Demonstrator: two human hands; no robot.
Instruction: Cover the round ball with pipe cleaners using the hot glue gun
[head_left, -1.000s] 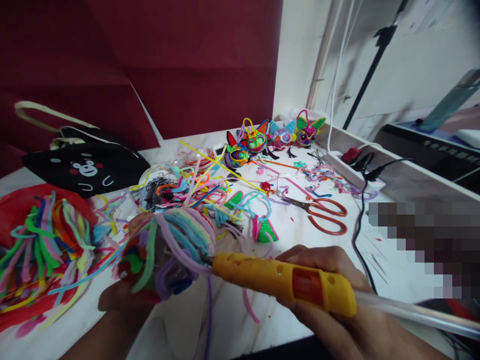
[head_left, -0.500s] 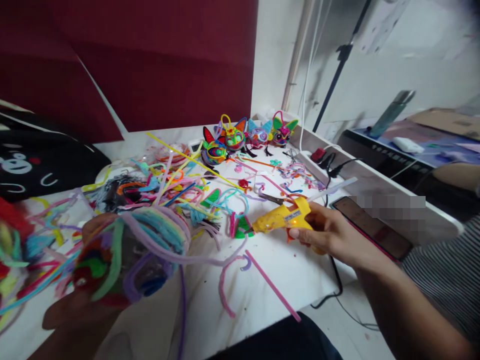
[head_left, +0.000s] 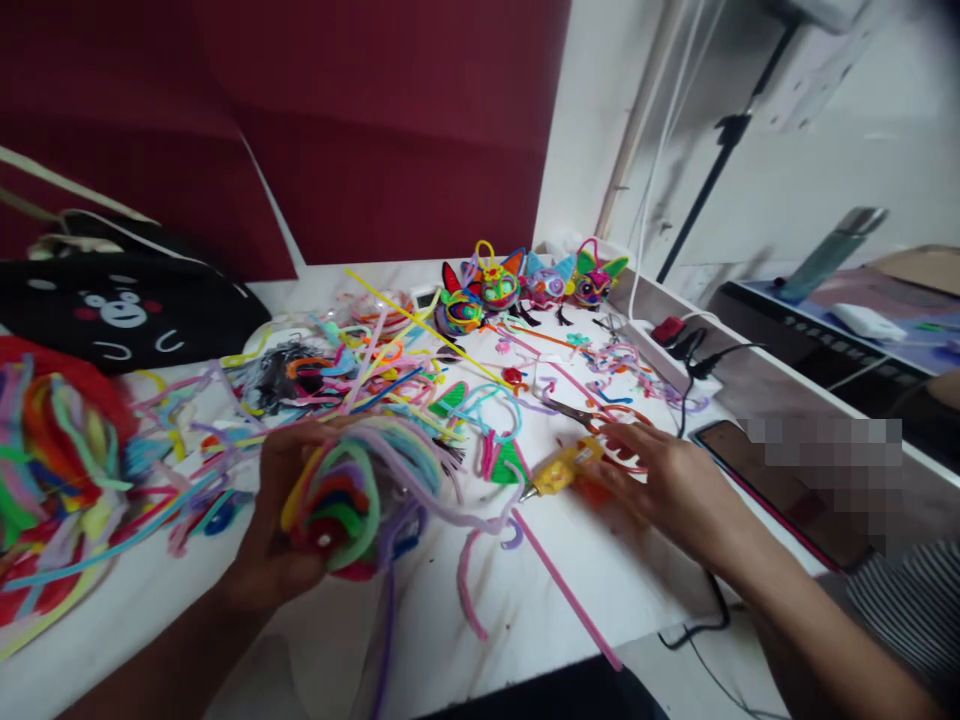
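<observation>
The left hand [head_left: 268, 540] grips the ball [head_left: 349, 510]. The glue gun [head_left: 559, 468] points to that side — right hand [head_left: 651, 475] at its rear, hold unclear.

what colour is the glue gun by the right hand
The glue gun is yellow, best seen in the head view.

Left forearm [head_left: 172, 635], right forearm [head_left: 810, 615] bare; left grip [head_left: 274, 520], right grip [head_left: 667, 480] likewise; dark clothing [head_left: 559, 695] at lap.
</observation>
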